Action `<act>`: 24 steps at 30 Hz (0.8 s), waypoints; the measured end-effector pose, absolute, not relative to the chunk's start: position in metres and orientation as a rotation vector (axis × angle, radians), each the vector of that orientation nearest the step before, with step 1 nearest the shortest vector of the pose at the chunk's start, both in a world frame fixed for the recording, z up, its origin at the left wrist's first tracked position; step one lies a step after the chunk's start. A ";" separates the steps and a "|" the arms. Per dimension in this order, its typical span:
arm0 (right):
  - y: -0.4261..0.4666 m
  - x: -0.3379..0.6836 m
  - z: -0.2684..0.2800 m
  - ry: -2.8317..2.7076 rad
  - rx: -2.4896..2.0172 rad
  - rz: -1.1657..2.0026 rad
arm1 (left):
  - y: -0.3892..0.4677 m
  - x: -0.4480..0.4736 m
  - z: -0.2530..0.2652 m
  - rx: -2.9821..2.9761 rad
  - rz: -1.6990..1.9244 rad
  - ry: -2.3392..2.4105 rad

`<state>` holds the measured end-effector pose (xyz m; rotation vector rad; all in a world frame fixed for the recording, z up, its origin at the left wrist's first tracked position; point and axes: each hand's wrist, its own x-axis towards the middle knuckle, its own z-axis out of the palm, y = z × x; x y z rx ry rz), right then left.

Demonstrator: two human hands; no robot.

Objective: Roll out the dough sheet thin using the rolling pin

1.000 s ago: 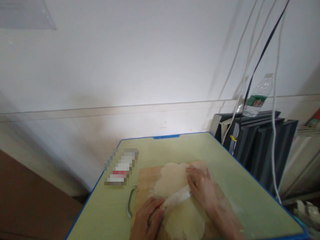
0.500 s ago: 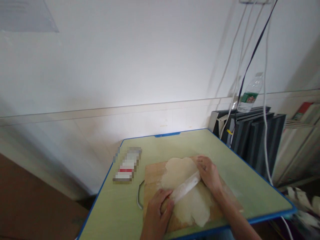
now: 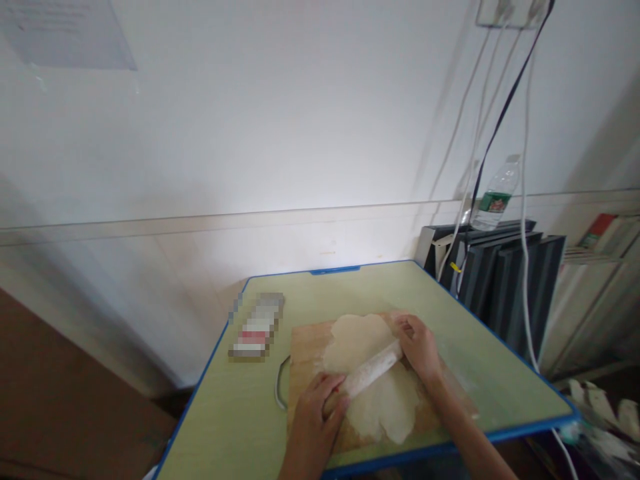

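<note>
A floured wooden rolling pin [image 3: 373, 369] lies slantwise across a thin, uneven sheet of pale dough [image 3: 357, 340]. My left hand [image 3: 320, 407] is closed around the pin's near left end. At its far right end, my right hand [image 3: 416, 343] grips it with curled fingers. The dough shows on both sides of the pin, and its near edge has a notch. Beneath it is a wooden cutting board [image 3: 306, 347] with a metal handle [image 3: 281, 387] on its left side.
The board rests on a pale green table [image 3: 240, 413] with a blue rim. A pixelated box-like item [image 3: 257, 327] lies at the left. Behind the right edge stand dark folders [image 3: 505, 267], a plastic bottle [image 3: 495, 197] and hanging cables [image 3: 525, 267]. A white wall closes off the back.
The view has tilted up slightly. Both hands still hold the rolling pin, which sits at nearly the same place on the dough.
</note>
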<state>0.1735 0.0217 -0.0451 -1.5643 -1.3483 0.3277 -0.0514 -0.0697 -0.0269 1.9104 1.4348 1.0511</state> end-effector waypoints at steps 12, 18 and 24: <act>0.018 0.172 -0.045 -1.480 -1.647 0.238 | -0.073 -0.055 -0.031 1.894 1.046 1.453; 0.019 0.174 -0.045 -1.587 -1.727 0.152 | -0.075 -0.052 -0.026 1.823 1.099 1.431; 0.011 0.177 -0.045 -1.655 -1.646 0.204 | -0.075 -0.053 -0.028 1.861 1.071 1.482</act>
